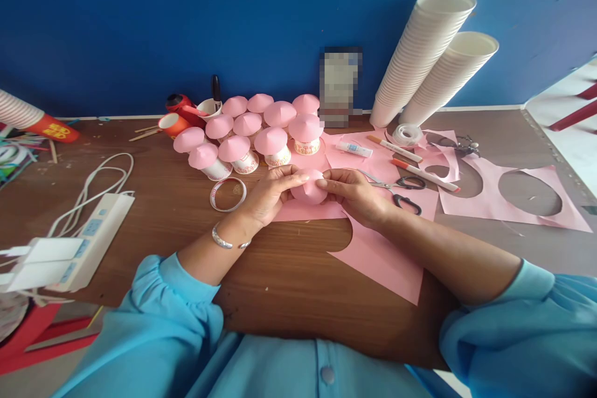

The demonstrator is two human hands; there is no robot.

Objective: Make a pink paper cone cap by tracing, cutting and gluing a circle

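Both hands pinch a small pink paper cone (310, 193) above the table's middle. My left hand (275, 193) grips its left edge, thumb on top, and my right hand (352, 191) grips its right edge the same way; the fingertips underneath are hidden. Pink paper sheets (396, 255) with round cut-outs lie beneath and to the right. Just beyond my hands stand several paper cups (245, 163) topped with pink cones (280, 113). Scissors (389, 185) with black handles rest by my right hand. A glue stick (354, 148) lies on the pink paper.
Two tall stacks of white cups (422, 56) lean at the back right. Markers (426, 175) and a tape roll (407, 134) lie near them. A tape ring (228, 194) lies left of my hands. A power strip (96, 239) with cables is at the left.
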